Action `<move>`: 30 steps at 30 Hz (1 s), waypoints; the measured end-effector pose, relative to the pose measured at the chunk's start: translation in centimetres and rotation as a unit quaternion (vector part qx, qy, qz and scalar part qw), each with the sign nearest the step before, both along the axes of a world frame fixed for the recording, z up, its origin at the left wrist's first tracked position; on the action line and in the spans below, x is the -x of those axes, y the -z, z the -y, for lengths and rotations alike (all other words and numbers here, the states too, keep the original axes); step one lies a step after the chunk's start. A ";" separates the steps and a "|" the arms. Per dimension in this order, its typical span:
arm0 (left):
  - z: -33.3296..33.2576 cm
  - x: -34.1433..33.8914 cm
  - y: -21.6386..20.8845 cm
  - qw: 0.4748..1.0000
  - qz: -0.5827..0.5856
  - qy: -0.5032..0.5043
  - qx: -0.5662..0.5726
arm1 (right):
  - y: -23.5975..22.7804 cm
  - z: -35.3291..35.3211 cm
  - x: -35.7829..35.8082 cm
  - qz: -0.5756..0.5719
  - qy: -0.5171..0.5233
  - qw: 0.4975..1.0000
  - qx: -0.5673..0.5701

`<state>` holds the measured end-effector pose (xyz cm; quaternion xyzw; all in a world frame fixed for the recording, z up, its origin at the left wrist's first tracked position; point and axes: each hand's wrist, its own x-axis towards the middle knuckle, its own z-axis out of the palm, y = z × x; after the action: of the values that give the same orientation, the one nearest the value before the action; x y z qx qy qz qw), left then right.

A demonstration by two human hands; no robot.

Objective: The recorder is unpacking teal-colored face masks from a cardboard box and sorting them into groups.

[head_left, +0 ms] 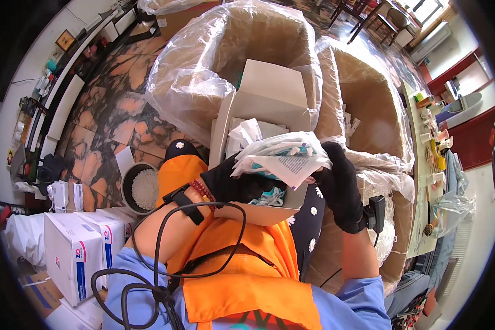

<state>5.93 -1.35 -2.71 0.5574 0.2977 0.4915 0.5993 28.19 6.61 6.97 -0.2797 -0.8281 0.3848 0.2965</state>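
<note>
A clear plastic packet point(285, 157) with white and teal contents and a printed white panel is held up between my two black-gloved hands. My left hand point(234, 184) is closed on its left side, with the fingers partly hidden behind and under it. At the packet's right edge, my right hand point(335, 179) pinches the plastic. Below and behind the packet, an open cardboard box point(247, 214) sits on my lap, its far flap raised. Inside lie white packets point(245, 135) and, near its front edge, teal-and-white pieces point(270, 197) that I cannot name.
Large cartons lined with clear plastic stand ahead: a big one point(203, 82), another point(371, 104) to its right, and one beside my right arm. At left are a round bin point(127, 184) with white contents and stacked white boxes point(74, 258). A narrow table point(418, 209) runs along the right.
</note>
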 end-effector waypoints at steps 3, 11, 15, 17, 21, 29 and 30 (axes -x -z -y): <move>0.4 0.0 -0.5 1.000 -0.021 -0.013 0.011 | -0.4 -0.1 0.0 -0.004 0.065 0.998 0.000; 1.2 1.7 5.1 0.868 0.358 -0.104 0.327 | -0.5 -0.4 1.1 0.045 0.197 0.971 -0.127; 1.2 1.1 3.9 0.895 -0.228 -0.381 0.031 | 1.9 -0.6 1.8 0.131 0.111 0.976 -0.131; 3.0 1.1 -5.3 0.836 -0.362 -0.411 0.031 | 1.1 -0.2 1.8 0.105 0.134 0.980 -0.098; 2.9 2.2 -4.1 0.846 -0.372 -0.381 0.011 | 4.5 0.0 1.5 0.154 0.070 0.985 -0.030; -0.5 0.1 -2.8 0.878 -0.393 -0.271 -0.026 | 4.4 0.5 2.2 0.233 0.048 0.966 -0.103; -0.8 -0.1 -2.6 0.845 -0.439 -0.301 -0.051 | 4.6 0.8 2.4 0.228 0.042 0.967 -0.104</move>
<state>6.07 -0.52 -0.11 0.6278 0.6573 0.3659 0.1996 25.78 5.80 2.35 -0.3617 -0.8969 0.2102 0.1433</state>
